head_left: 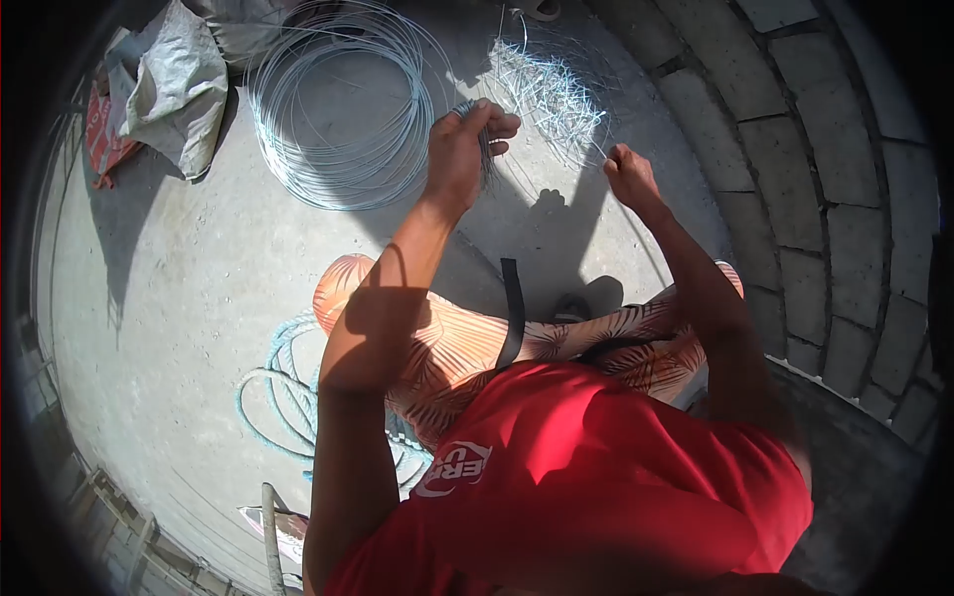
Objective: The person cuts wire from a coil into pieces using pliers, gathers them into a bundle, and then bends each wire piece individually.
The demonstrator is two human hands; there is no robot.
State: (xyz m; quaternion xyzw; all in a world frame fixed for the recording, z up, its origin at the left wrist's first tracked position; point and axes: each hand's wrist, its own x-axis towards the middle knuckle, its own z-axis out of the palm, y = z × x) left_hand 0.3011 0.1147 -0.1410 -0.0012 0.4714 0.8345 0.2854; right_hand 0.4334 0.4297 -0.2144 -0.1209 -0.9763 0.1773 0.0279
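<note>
So your left hand (459, 159) has its grip closed round a bundle of short wires (487, 169), with ends poking out above and below the fingers, held up over the concrete floor (199, 258). Your right hand (632, 181) is pinched shut at the near edge of the loose wire pile (556, 104), and it looks like it's got a single strand (602, 153) in the fingertips, though that's pretty small to make out. Handling-wise, I'd guess each piece weighs next to nothing and is springy, stiff enough to keep its shape but easy to bend, and not fragile at all. The bundle's probably a bit slick and apt to fan out if you loosen up, so wrap it around the middle and keep the ends roughly even. For one strand, pinch near an end that sticks out of the tangle, cos grabbing mid-pile would likely drag others along. Watch those cut tips on bare skin, they could be scratchy. The big wire coil (275, 159) on the floor looks springier still.
</note>
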